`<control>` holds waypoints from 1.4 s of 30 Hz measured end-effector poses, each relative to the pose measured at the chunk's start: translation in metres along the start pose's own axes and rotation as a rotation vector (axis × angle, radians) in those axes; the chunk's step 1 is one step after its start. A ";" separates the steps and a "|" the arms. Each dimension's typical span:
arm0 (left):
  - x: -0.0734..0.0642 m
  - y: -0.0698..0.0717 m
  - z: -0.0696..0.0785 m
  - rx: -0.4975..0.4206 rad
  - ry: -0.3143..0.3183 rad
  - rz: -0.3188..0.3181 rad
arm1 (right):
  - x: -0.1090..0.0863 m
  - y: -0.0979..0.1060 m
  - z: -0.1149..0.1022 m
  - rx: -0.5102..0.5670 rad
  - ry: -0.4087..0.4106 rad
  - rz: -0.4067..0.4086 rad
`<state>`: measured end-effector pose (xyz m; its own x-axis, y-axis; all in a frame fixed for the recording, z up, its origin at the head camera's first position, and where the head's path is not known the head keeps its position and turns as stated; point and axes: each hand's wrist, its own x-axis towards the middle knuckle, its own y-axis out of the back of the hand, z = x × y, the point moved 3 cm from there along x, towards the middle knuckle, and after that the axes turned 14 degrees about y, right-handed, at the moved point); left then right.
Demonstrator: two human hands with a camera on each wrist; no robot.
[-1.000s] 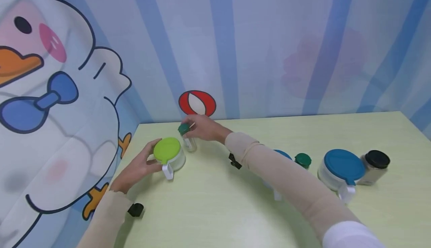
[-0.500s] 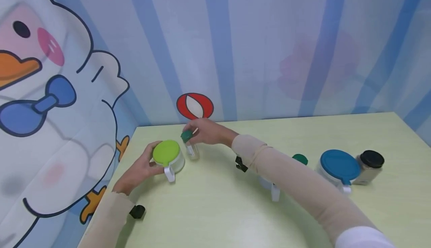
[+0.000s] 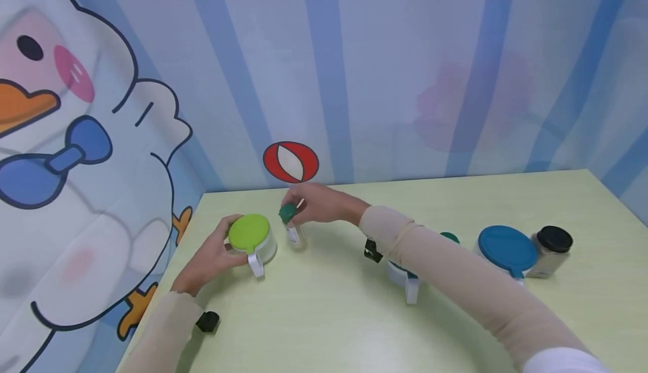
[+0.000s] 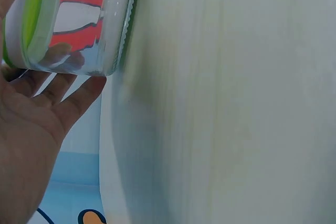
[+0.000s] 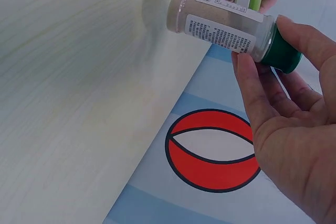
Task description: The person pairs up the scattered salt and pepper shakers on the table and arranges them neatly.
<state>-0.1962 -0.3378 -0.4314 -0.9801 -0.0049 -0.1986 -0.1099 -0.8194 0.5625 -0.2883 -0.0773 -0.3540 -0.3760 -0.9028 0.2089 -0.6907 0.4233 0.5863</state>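
Note:
My left hand (image 3: 215,255) grips a clear glass seasoning jar (image 3: 253,241) with a lime-green lid and a white handle, at the left of the table. In the left wrist view the jar (image 4: 79,19) lies between thumb and fingers, its ribbed base close to the tabletop. Just right of it, my right hand (image 3: 326,203) pinches a small clear spice bottle (image 3: 295,238) by its dark green cap. The right wrist view shows this bottle (image 5: 223,24) with white printed labels and pale brown powder inside, overlapping the jar behind it.
On the pale table (image 3: 314,317), the right forearm partly covers another handled jar (image 3: 401,274) and a dark green cap (image 3: 449,237). Farther right stand a blue-lidded jar (image 3: 508,249) and a black-capped bottle (image 3: 552,252). A cartoon-printed backdrop (image 3: 385,80) borders the table.
My right hand has moved the spice bottle slightly right and nearer, widening the gap to the green-lidded jar. The left hand keeps its grip in about the same place. The head view has shifted a little.

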 end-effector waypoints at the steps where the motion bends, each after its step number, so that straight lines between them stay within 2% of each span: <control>1: -0.001 0.000 0.000 0.005 -0.001 0.005 | -0.002 0.000 0.000 0.002 0.000 -0.005; 9: -0.003 -0.003 0.003 0.038 -0.011 0.024 | -0.010 0.001 -0.002 0.005 0.011 -0.035; 15: -0.005 -0.004 0.006 0.063 -0.013 0.028 | -0.015 0.002 -0.011 0.001 -0.005 -0.057; 19: -0.007 -0.004 0.010 0.063 -0.037 0.027 | -0.019 0.003 -0.017 -0.002 -0.023 -0.066; 26: -0.014 -0.006 0.018 0.042 -0.063 0.013 | -0.029 0.006 -0.023 -0.015 -0.033 -0.090; 42: -0.025 -0.020 0.043 0.071 -0.136 0.003 | -0.064 0.015 -0.036 -0.077 -0.089 -0.116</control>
<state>-0.1767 -0.2965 -0.4033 -0.9932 0.0745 -0.0890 -0.1138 -0.7767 0.6195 -0.2524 -0.0159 -0.3307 -0.3520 -0.9335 0.0682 -0.6842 0.3064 0.6618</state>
